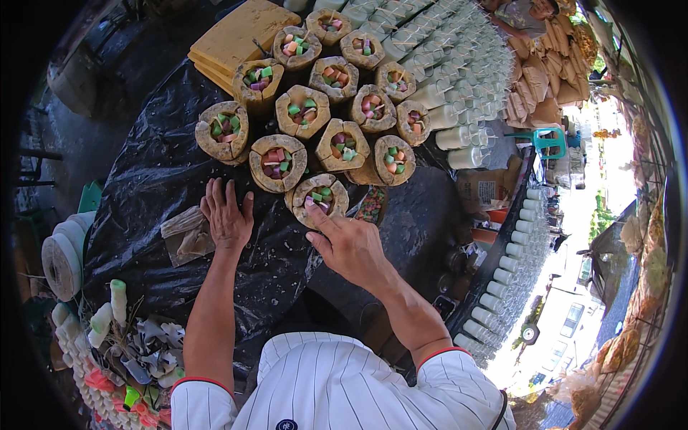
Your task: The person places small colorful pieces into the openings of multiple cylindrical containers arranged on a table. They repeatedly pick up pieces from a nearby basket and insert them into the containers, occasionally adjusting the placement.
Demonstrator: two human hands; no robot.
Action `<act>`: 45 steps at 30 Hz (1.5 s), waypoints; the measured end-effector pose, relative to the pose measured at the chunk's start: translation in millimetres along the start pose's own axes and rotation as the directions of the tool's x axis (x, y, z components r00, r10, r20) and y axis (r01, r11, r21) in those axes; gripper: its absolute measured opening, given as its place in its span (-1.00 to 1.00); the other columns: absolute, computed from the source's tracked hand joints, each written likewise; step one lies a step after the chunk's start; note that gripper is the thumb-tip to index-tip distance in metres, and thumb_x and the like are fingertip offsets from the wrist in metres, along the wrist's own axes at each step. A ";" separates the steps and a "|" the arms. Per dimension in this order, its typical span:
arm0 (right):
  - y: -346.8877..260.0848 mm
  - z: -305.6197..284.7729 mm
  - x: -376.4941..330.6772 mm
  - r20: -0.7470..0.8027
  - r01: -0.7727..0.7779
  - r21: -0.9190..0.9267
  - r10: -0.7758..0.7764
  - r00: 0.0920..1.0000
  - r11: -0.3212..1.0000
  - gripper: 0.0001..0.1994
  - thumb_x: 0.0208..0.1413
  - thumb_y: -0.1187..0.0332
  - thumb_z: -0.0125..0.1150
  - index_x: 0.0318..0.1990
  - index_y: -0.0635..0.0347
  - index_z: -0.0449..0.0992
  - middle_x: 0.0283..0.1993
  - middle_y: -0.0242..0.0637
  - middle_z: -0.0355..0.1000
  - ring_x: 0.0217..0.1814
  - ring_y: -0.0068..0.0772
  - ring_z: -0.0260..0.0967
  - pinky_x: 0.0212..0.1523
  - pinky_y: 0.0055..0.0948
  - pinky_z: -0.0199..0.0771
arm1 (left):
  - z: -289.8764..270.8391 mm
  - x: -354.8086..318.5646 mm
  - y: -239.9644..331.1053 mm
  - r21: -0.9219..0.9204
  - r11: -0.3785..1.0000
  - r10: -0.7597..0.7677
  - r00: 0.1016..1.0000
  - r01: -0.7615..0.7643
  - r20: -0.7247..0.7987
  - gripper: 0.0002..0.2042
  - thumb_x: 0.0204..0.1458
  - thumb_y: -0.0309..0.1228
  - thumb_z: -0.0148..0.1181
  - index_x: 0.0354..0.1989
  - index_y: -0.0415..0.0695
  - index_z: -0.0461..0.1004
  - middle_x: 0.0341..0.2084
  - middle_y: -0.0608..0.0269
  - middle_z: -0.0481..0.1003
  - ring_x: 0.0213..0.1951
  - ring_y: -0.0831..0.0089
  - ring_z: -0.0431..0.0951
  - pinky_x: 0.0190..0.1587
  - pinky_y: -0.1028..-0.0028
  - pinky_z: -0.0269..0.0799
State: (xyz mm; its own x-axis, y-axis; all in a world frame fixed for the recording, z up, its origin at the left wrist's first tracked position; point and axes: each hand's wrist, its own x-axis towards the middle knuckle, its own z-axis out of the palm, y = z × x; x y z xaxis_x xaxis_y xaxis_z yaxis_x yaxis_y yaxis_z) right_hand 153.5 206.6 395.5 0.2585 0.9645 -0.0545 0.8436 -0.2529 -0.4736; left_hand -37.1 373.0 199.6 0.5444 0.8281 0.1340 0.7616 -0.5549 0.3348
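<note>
My left hand (227,218) lies flat with its fingers spread on the black plastic sheet (165,154), holding nothing. My right hand (347,244) reaches over the nearest round mould (339,188), a tan ring built of wedge-like segments. Its index finger points down into the opening, onto green and purple chunks (319,195); the thumb stands apart outside the rim. Its other fingers are mostly hidden under the hand. Beyond stand several similar moulds in close rows, such as one at the centre (302,93), filled with coloured chunks. Thin sticks or wicks show in some.
Folded brownish scraps (188,233) lie beside my left hand. Flat yellowish slabs (244,32) are stacked at the far left. Crowded glasses with pale fill (459,115) occupy the far right. A tray of small coloured bits (373,206) sits right of the nearest mould. White rolls (63,261) stand at left.
</note>
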 end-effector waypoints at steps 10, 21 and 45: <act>2.3 4.0 -8.2 -0.019 0.048 0.070 -0.046 0.999 0.996 -0.44 0.28 0.25 0.46 0.40 0.11 0.52 -0.34 -0.20 0.55 -0.37 -0.08 0.57 -0.33 -0.14 0.57 | 0.7 -0.3 -0.5 0.006 1.000 0.014 1.000 -0.014 -0.023 -0.46 0.40 -0.04 0.17 0.34 -0.22 0.43 0.38 -0.15 0.34 0.52 -0.10 0.21 0.48 -0.11 0.07; 6.9 -2.9 -11.4 0.062 0.011 0.039 -0.013 0.998 0.999 -0.33 0.22 0.31 0.46 0.47 0.15 0.38 -0.23 -0.10 0.63 -0.24 0.06 0.63 -0.26 -0.06 0.62 | -1.8 1.5 1.6 0.005 1.000 0.005 1.000 -0.005 -0.006 -0.46 0.39 -0.03 0.18 0.32 -0.23 0.45 0.38 -0.14 0.34 0.52 -0.09 0.20 0.48 -0.10 0.08; 7.9 58.1 -55.0 0.095 0.192 0.167 -0.210 0.973 0.967 -0.59 0.24 0.32 0.42 0.20 0.25 0.61 -0.33 -0.20 0.53 -0.32 -0.11 0.58 -0.26 -0.19 0.63 | 0.3 1.4 0.9 -0.006 1.000 -0.002 1.000 0.002 -0.002 -0.43 0.36 -0.01 0.22 0.33 -0.23 0.46 0.37 -0.15 0.35 0.52 -0.10 0.19 0.48 -0.12 0.07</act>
State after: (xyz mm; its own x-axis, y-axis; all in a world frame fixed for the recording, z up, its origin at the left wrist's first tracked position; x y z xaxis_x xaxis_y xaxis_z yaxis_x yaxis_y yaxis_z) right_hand 118.6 156.0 343.7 0.0298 0.9989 -0.0369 0.7869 -0.0462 -0.6153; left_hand -35.5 373.7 199.9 0.5423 0.8293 0.1348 0.7606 -0.5528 0.3405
